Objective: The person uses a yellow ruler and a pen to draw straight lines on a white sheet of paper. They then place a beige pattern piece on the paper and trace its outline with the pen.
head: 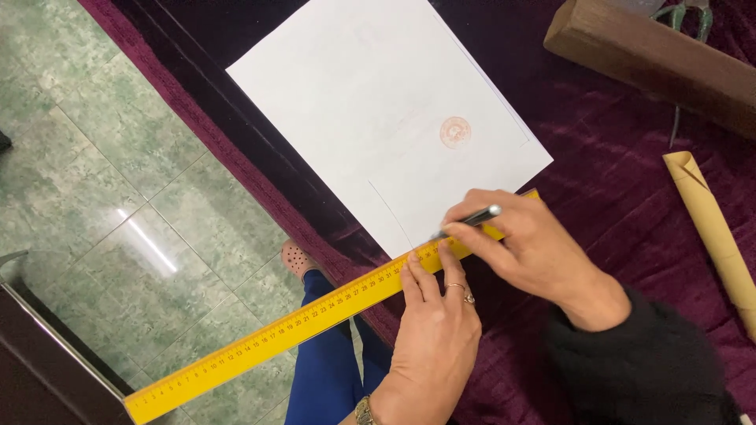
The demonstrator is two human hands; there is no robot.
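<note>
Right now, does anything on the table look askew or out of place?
The yellow ruler juts far past the table's edge over the floor, pinned only by the left hand near the paper. Nothing looks spilled or damaged.

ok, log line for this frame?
left hand: pressing yellow ruler | right hand: holding pen, tip at ruler edge | white sheet on purple cloth | paper roll to right

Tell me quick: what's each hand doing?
Left hand: open, fingers pressing the yellow ruler.
Right hand: closed on a pen over the white paper.
</note>
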